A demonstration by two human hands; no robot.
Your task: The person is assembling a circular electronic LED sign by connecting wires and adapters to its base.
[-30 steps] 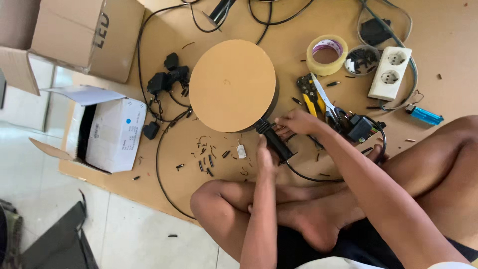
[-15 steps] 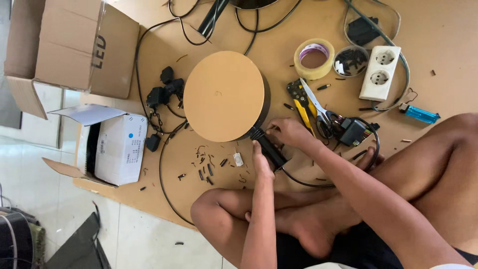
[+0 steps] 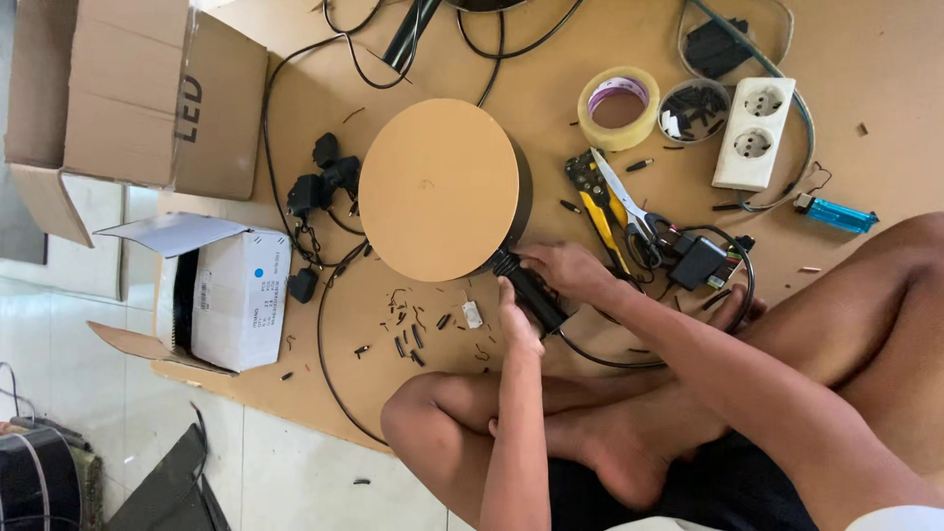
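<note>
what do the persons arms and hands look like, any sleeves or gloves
Both arms are bare down to the hands, with no sleeves on the forearms. The left hand and right hand wear no gloves, and no rings, watch or bands show on either. A bit of white cloth at the frame's bottom right edge may be a short sleeve or shirt.

a large sheet of brown cardboard [image 3: 865,59] is spread flat over a floor of pale, glossy tiles [image 3: 285,482], which are seen along the left and bottom edges. soft, even light is cast across the scene, and faint reflections are shown on the tiles. no walls or windows are seen.
</note>
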